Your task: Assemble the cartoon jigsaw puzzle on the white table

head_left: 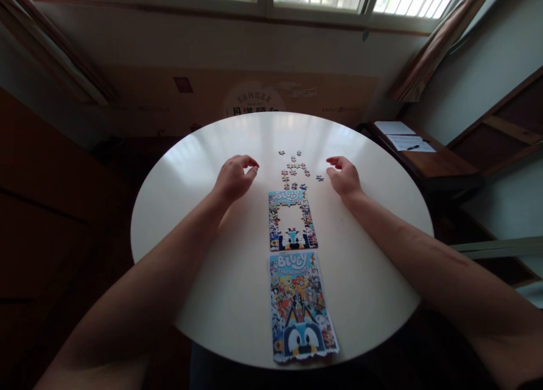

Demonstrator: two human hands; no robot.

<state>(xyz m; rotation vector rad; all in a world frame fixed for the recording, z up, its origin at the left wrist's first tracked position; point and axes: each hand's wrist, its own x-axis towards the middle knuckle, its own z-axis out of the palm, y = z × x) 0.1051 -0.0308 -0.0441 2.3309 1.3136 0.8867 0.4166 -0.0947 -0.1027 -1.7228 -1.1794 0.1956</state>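
Note:
My left hand [236, 177] rests on the table left of the loose puzzle pieces [292, 167], fingers curved and apart, nothing in it. On the other side of the pieces my right hand [343, 176] lies with fingers loosely bent and a gap to the thumb; it is nearest to a single blue piece [319, 178]. Between my forearms sits a partly assembled jigsaw puzzle [292, 240], its border joined and a white gap in its middle. Below it lies a printed reference picture [299, 305] with a torn lower edge, showing a blue cartoon dog and the word "Bluey".
Everything lies on a round white table [178, 226]. A wooden side table [449, 161] at right holds papers [409, 143] and a pen [413, 147]. Behind the table stands a wide printed cardboard panel [339, 93] below the windows.

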